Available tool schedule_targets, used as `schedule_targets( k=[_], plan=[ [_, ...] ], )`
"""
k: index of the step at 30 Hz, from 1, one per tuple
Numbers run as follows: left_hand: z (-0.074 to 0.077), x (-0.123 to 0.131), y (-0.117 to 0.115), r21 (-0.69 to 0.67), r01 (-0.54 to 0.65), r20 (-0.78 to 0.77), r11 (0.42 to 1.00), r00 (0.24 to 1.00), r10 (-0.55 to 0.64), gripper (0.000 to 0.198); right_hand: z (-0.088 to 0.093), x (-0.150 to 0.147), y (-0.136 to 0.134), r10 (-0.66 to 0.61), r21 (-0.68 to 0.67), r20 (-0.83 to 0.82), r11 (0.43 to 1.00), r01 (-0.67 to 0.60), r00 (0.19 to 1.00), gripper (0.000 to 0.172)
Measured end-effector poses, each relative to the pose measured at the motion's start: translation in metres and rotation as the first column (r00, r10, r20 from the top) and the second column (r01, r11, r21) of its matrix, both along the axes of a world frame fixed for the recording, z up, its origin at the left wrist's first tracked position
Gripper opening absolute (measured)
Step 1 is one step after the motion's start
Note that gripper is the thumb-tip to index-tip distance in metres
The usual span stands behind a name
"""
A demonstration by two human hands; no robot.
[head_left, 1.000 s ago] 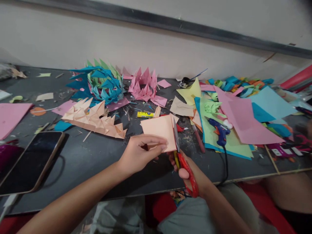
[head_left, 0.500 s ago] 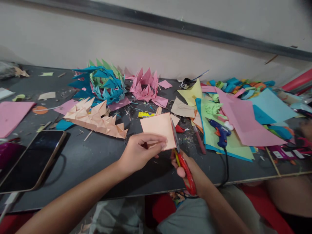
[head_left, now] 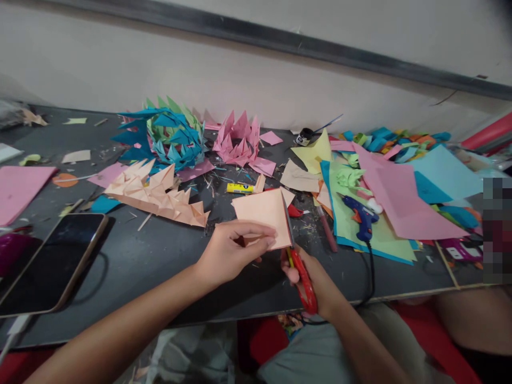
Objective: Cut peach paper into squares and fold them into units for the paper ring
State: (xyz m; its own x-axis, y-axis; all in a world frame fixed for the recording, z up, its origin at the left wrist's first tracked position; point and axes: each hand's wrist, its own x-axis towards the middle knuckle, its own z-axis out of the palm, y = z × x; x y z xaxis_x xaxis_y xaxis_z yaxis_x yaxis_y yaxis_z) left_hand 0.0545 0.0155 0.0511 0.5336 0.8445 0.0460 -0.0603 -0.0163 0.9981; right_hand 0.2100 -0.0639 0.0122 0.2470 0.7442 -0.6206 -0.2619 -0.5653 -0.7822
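pinching the peach paper square [head_left: 262,208] between thumb and fingers, left hand [head_left: 230,253]; right hand [head_left: 320,282] closed round the handles of red scissors [head_left: 306,285], blades up against the square's right edge. square held above the dark surface [head_left: 140,277], near its front edge, middle of view. scissor handles reach close to that front edge, right forearm crosses it. edges/room: dark strip of surface between left forearm and phone [head_left: 60,261], narrower gap between right hand and the blue glue gun [head_left: 362,216], whose black cord [head_left: 372,272] runs down to the front edge. folded peach strip [head_left: 156,197] just left of the square, yellow glue tube [head_left: 240,188] close behind it. surface: scraps scattered, blue and green spiky ring [head_left: 176,138] and pink spiky ring [head_left: 236,144] toward the back, pink sheet [head_left: 404,202] and other colored papers on right. room: pale wall [head_left: 200,69] behind, dark rail [head_left: 256,37] slanting across it.
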Motion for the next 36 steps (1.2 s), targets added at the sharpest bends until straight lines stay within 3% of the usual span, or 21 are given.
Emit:
schedule_targets(
  k=[3,7,11,14,19,23,28,32,36],
  plan=[
    [0.000,0.000,-0.001,-0.009,-0.004,0.008,1.000,1.000,0.004,0.014,0.004,-0.001,0.000,-0.019,-0.038,-0.014,0.999,0.019,1.000,0.038],
    [0.001,0.000,-0.002,-0.014,0.034,-0.009,0.999,0.999,-0.035,0.013,0.010,-0.003,0.000,-0.002,0.018,-0.050,1.000,0.003,0.999,0.033],
    [0.000,0.001,-0.002,-0.015,0.036,-0.025,0.999,0.999,-0.036,0.014,0.006,0.000,-0.001,-0.017,0.016,-0.040,1.000,0.017,0.999,0.033],
    [0.001,0.001,-0.001,-0.025,0.017,-0.027,1.000,0.999,-0.017,0.016,0.003,0.003,-0.002,0.025,0.148,-0.020,0.989,-0.022,0.999,0.024],
    [0.000,0.001,-0.003,0.006,0.028,-0.078,1.000,0.997,-0.027,0.017,0.019,-0.001,-0.004,0.088,0.398,0.126,0.908,-0.131,0.988,0.031],
    [-0.001,0.002,-0.008,0.075,0.092,-0.132,0.993,0.988,-0.082,0.019,0.022,-0.003,-0.005,0.048,0.374,0.268,0.915,-0.150,0.962,0.027],
    [0.003,0.002,-0.006,0.157,0.170,-0.181,0.973,0.973,-0.141,0.021,0.010,0.001,-0.007,0.129,0.390,0.135,0.905,-0.173,0.982,0.027],
    [0.000,0.000,0.004,0.197,0.086,-0.168,0.977,0.984,-0.052,0.018,0.010,0.005,-0.009,0.184,0.359,0.086,0.911,-0.203,0.979,0.028],
    [-0.003,-0.002,0.013,0.132,0.043,-0.122,0.990,0.992,-0.027,0.016,0.010,0.010,-0.007,0.087,0.384,0.056,0.918,-0.102,0.995,0.022]
  ],
)
